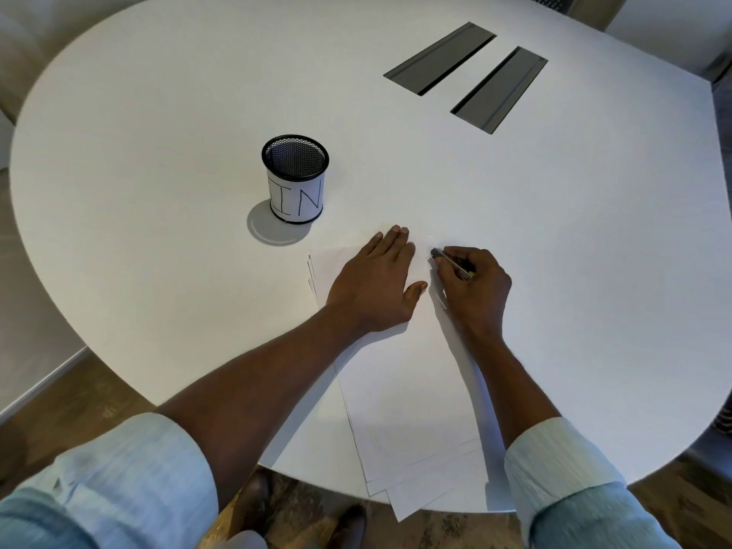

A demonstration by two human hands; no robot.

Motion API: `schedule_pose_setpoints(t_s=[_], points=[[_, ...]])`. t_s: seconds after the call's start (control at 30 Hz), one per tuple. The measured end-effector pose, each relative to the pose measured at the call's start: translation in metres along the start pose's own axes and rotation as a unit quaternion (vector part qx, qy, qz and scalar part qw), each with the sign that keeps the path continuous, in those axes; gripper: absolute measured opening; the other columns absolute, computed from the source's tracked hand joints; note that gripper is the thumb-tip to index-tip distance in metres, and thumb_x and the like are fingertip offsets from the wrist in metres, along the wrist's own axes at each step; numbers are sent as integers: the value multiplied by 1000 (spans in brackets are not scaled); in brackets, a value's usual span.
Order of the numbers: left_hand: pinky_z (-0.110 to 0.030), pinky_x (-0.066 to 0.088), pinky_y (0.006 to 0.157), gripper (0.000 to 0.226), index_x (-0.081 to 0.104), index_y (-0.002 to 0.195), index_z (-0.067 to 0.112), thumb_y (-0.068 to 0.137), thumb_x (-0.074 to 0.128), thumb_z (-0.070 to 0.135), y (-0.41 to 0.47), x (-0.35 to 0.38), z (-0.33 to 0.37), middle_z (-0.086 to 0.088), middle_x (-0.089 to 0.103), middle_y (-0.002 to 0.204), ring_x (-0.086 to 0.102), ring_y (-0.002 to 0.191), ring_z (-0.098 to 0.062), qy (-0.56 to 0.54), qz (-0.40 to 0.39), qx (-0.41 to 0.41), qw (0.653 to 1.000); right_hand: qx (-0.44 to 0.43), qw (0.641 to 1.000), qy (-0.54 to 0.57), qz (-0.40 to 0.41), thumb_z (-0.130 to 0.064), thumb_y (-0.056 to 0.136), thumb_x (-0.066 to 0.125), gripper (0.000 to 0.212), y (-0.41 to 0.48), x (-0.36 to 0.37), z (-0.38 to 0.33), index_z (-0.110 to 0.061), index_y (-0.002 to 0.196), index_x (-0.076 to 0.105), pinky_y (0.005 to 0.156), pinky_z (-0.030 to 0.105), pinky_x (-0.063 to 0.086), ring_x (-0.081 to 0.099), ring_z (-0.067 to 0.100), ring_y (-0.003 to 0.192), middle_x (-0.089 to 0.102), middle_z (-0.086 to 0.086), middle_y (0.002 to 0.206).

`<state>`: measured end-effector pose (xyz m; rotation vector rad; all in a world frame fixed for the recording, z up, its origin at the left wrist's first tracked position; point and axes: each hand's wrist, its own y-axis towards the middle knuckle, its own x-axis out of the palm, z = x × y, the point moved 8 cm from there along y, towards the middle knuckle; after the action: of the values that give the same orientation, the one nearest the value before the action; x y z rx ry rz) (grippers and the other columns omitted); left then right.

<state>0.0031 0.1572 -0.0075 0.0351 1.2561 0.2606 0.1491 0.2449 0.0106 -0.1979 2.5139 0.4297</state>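
The stack of paper [408,398] lies on the near side of the white desk [158,132], with its lower corners over the edge. The left hand [376,283] presses flat on the top sheet, fingers straight and together, most likely to stop it sliding. Just beside it, the right hand [477,285] has its fingers curled round a pen [451,263], tip down near the sheet's far edge, seemingly to write. A mesh cup [296,180] marked IN stands apart, further back

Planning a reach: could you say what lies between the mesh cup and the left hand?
Head view: only bare table, then the paper stack's edge under the left hand.
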Motion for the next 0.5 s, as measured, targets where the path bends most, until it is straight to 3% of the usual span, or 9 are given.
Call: schedule_pose_setpoints(t_s=[0.13, 0.2, 0.3, 0.43, 0.5], points=[[-38, 15, 136, 75, 35, 162, 2, 105, 46, 50, -1, -1, -1, -15, 24, 177, 17, 166, -25, -5, 5, -13, 1000, -23, 1000, -14, -9, -27, 92, 81, 15, -1, 4, -3, -16, 103, 83, 84, 20, 55, 73, 9, 94, 77, -1, 104], [-37, 14, 136, 75, 35, 163, 3, 105, 45, 50, -1, -1, -1, -15, 24, 177, 16, 167, -25, -7, 4, -13, 1000, -37, 999, -30, -11, -24, 93, 80, 12, -1, 6, -5, -15, 102, 83, 83, 18, 52, 72, 11, 92, 76, 1, 103], [-37, 13, 136, 75, 33, 164, 4, 106, 43, 51, 0, -1, -1, -14, 22, 178, 14, 167, -24, -5, 1, -13, 1000, -58, 997, -56, -15, -19, 94, 77, 10, -3, 8, -11, -14, 102, 82, 76, 2, 41, 66, 7, 86, 74, 4, 102], [-36, 11, 136, 76, 31, 165, 4, 106, 42, 51, 0, -1, -1, -13, 19, 178, 12, 167, -23, -6, -3, -14, 1000, -76, 992, -91, -34, -17, 98, 72, 14, -7, 13, -18, -12, 108, 81, 73, 17, 37, 60, 8, 85, 71, 7, 106], [-35, 11, 136, 75, 31, 165, 5, 107, 42, 51, -1, -2, -1, -13, 19, 178, 12, 167, -23, -7, -3, -15, 1000, -77, 992, -92, -28, -18, 99, 71, 14, -9, 12, -19, -12, 108, 81, 73, 15, 35, 59, 8, 85, 71, 8, 106]])
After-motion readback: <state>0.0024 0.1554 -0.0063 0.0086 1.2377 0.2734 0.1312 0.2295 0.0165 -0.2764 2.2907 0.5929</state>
